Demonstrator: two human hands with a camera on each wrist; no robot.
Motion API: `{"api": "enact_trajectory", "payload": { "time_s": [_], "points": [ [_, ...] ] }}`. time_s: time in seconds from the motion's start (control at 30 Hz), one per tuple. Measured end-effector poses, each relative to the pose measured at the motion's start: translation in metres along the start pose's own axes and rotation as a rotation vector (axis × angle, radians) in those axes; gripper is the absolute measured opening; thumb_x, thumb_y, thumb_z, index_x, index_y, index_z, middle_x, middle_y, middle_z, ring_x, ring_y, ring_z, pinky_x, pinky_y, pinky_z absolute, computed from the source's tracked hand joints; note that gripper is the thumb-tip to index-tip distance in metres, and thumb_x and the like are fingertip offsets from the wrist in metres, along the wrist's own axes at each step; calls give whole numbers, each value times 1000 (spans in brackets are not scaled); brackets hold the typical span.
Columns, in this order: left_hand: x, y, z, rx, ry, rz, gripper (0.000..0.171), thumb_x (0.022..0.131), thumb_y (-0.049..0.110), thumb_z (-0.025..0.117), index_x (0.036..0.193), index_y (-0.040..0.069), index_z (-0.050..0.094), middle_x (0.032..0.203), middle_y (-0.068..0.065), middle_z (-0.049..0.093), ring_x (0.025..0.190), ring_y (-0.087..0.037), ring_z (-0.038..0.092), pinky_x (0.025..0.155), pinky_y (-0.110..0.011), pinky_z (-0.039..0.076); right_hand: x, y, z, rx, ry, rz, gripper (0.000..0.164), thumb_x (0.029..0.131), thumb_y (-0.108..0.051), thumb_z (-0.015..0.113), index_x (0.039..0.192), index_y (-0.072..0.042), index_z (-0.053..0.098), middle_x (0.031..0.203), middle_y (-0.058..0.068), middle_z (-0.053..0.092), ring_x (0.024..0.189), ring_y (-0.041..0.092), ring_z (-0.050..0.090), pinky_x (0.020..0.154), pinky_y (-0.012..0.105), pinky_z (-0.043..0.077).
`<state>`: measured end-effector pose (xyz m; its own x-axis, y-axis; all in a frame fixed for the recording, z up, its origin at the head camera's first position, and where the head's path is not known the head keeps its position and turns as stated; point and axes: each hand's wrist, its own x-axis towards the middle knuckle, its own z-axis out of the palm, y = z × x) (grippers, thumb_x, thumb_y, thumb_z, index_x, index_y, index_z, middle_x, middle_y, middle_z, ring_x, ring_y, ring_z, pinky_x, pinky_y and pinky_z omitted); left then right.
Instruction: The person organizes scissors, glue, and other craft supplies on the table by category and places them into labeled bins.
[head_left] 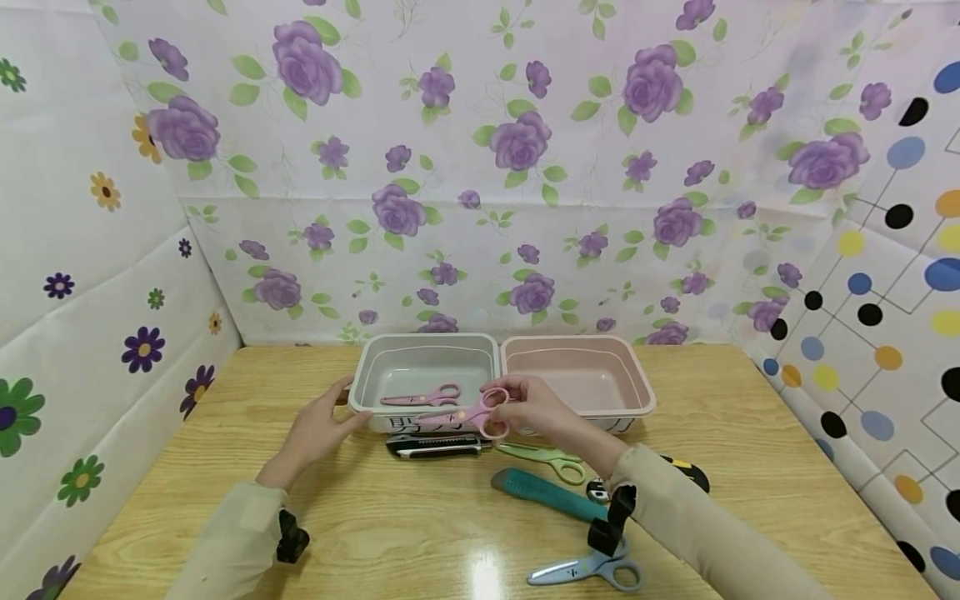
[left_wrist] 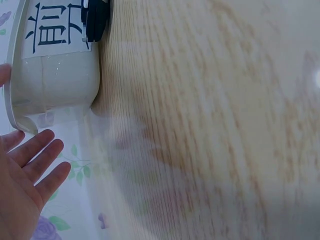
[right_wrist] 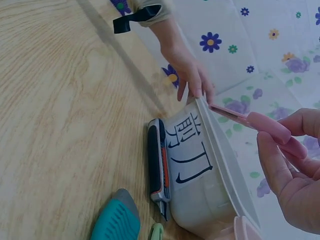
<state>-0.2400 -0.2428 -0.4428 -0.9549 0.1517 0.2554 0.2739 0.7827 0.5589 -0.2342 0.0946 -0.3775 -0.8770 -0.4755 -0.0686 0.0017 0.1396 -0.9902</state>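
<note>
My right hand [head_left: 534, 406] pinches pink scissors [head_left: 450, 417] by the handles, blades pointing left over the front rim of a pale grey bin [head_left: 420, 337]. Another pair of pink scissors [head_left: 408, 400] lies inside that bin. At the bin's left corner is my left hand [head_left: 313, 435], its thumb by the front rim. The left wrist view shows its fingers [left_wrist: 37, 167] extended and spread at the bin's end. On the bin's front a label [left_wrist: 54, 29] carries large dark characters.
A pink bin [head_left: 577, 340] adjoins on the right. Before the bins lie a black utility knife [head_left: 435, 447], green scissors [head_left: 551, 460], a teal-handled cutter [head_left: 551, 495] and blue scissors [head_left: 577, 570]. My right forearm partly hides a black-and-yellow tool [head_left: 690, 472]. Flowered cloth [head_left: 465, 200] hangs behind.
</note>
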Motion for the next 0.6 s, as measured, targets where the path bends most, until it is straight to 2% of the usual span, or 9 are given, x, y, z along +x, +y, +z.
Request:
{"api": "enact_trajectory", "payload": {
  "time_s": [0.33,0.6],
  "points": [
    [-1,0,0,-6,-1,-2,72,85,45,59,137,2,35,115,-20,59,105,-37,55,81,-54,44,12,1,-4,-17,3,-42,38,78,7,59,116,9,54,87,5,62,71,13,62,63,25,52],
    [-1,0,0,-8,-1,-3,71,85,44,59,137,2,35,115,-20,59,105,-37,54,82,-55,44,17,2,-6,-7,29,-19,39,79,7,59,117,8,53,89,6,60,73,11,61,65,25,52]
  ]
}}
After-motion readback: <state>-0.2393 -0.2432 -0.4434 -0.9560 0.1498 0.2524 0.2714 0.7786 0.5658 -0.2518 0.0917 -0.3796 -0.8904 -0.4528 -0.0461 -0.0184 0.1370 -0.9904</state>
